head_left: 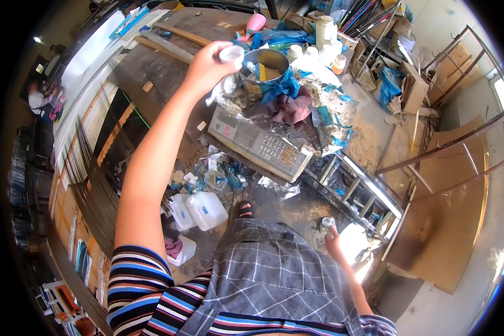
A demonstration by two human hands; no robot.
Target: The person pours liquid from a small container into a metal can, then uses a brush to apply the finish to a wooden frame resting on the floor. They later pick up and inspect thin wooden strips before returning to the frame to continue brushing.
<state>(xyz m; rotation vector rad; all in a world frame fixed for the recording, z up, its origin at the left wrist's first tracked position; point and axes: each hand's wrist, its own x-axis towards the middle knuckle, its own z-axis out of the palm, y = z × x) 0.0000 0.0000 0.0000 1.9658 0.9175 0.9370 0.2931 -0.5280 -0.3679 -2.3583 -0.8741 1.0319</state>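
My left hand [206, 66] reaches out over the cluttered table, its fingers closed round a small whitish cup [231, 54]. Just right of the cup stands a round metal pot [275, 58] with a yellowish piece inside. Below them lies a dusty grey weighing scale [257, 144] with a keypad, and a stained purplish cloth [294, 107] is bunched beyond it. Low on the right, my right hand [335, 245] grips a small container with a silvery round top [327, 222]. What is inside that container cannot be made out.
White bottles [326, 32] and a pink cup [256, 22] stand at the back. A metal ladder-like frame [369, 193] lies to the right. Clear plastic jugs [206, 211] stand on the floor amid litter. Thin dark strips [92, 196] lie at left.
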